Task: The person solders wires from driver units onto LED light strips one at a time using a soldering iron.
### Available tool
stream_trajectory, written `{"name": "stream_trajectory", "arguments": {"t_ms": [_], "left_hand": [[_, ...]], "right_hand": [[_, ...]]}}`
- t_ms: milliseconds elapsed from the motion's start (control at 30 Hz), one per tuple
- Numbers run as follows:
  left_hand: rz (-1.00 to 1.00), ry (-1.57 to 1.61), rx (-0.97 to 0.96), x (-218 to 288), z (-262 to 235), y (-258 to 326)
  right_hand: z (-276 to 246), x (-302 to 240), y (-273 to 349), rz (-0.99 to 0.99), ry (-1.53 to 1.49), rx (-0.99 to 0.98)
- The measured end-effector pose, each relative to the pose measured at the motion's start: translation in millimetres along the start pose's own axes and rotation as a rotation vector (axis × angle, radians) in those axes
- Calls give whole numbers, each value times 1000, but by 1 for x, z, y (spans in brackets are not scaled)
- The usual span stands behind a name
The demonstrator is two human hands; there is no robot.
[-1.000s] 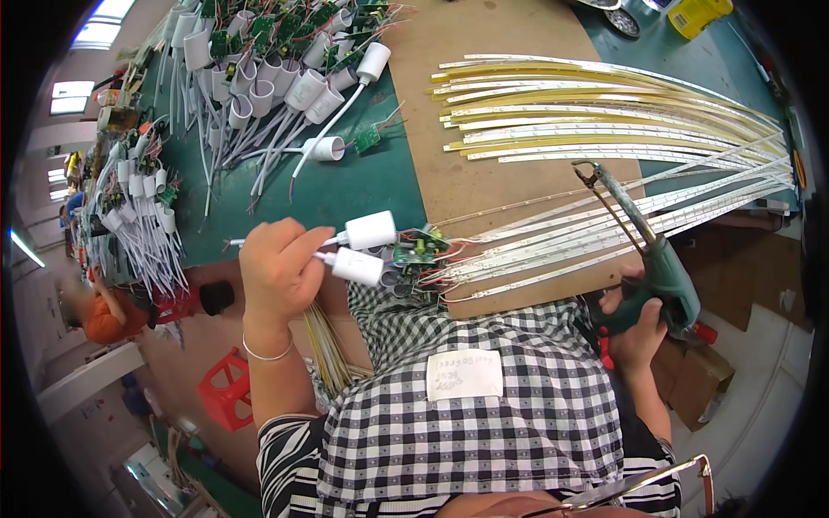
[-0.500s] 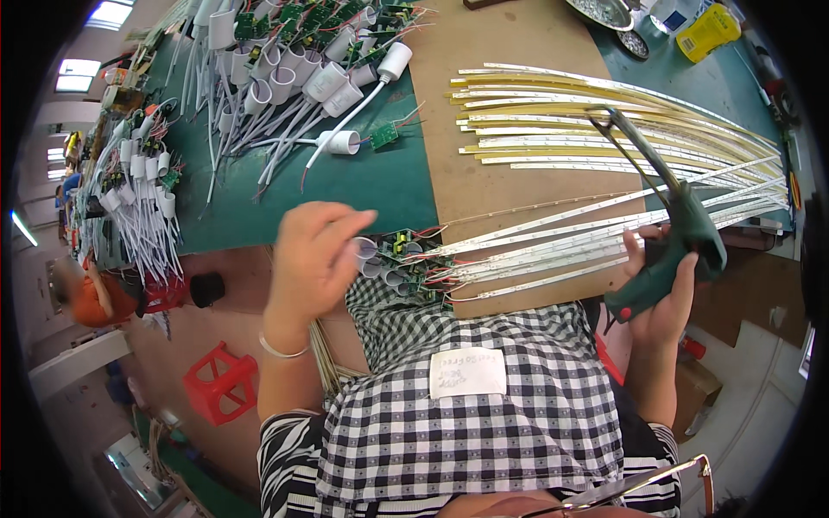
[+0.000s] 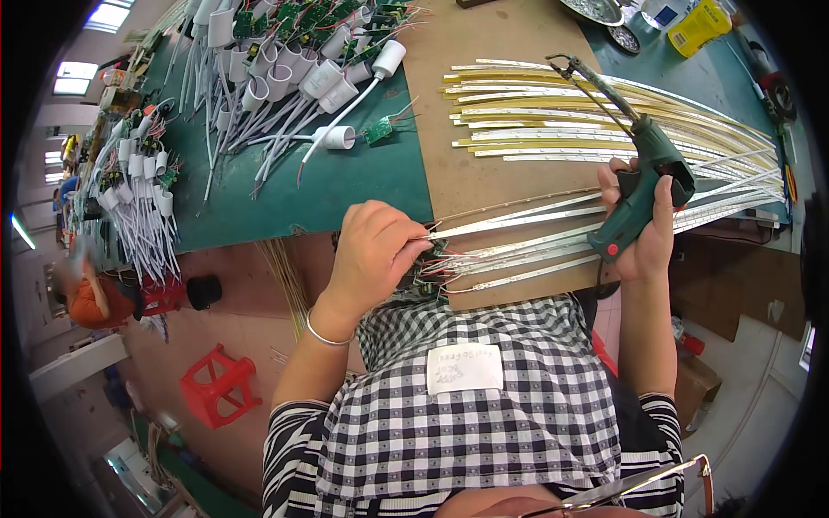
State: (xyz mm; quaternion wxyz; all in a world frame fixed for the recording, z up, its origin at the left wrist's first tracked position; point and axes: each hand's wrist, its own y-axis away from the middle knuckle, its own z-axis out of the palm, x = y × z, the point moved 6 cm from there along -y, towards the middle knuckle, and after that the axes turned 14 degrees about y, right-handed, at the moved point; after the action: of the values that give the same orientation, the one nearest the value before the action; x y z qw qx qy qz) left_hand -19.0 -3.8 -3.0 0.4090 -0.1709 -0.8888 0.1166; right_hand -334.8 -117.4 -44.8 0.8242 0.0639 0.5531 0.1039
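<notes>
My left hand (image 3: 373, 250) pinches the near end of a long white light strip (image 3: 509, 220) at the front edge of the brown board (image 3: 484, 112). Thin red and white wires and a small green circuit board (image 3: 432, 266) bunch under its fingertips. My right hand (image 3: 643, 233) grips the handle of a green soldering gun (image 3: 643, 177), whose long thin tip (image 3: 570, 65) points up and away over the fanned-out strips (image 3: 604, 112). The two hands are apart, with the strips' near ends between them.
A green mat (image 3: 345, 177) on the left carries several white lamp caps with wires and green circuit boards (image 3: 294, 60). More wired caps (image 3: 142, 190) hang at the far left. A yellow bottle (image 3: 701, 24) stands at the back right. A red stool (image 3: 220, 388) sits on the floor.
My right hand has raised the soldering gun from below the table edge up over the strips. My left hand has let go of the white caps and moved right onto a strip's end.
</notes>
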Motion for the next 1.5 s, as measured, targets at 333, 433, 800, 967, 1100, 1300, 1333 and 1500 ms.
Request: {"name": "stream_trajectory", "arguments": {"t_ms": [333, 433, 800, 967, 1100, 1300, 1333, 1500], "left_hand": [[-24, 76, 42, 7, 17, -27], [-36, 96, -1, 5, 24, -22], [-7, 46, -95, 13, 5, -21], [-35, -90, 275, -33, -34, -71], [-91, -205, 144, -46, -19, -90], [168, -116, 30, -8, 22, -93], [183, -66, -41, -4, 33, -96], [246, -22, -121, 7, 59, -114]], "right_hand": [[-10, -8, -4, -69, -10, -53], [-6, -8, -10, -45, 16, -124], [-18, -3, 19, -95, 45, 2], [-14, -7, 22, -117, -23, 31], [-10, -14, 37, -169, 3, 19], [-24, -14, 57, -113, 24, 103], [-25, -11, 57, -102, 21, 118], [-25, -7, 60, -108, -10, 98]]}}
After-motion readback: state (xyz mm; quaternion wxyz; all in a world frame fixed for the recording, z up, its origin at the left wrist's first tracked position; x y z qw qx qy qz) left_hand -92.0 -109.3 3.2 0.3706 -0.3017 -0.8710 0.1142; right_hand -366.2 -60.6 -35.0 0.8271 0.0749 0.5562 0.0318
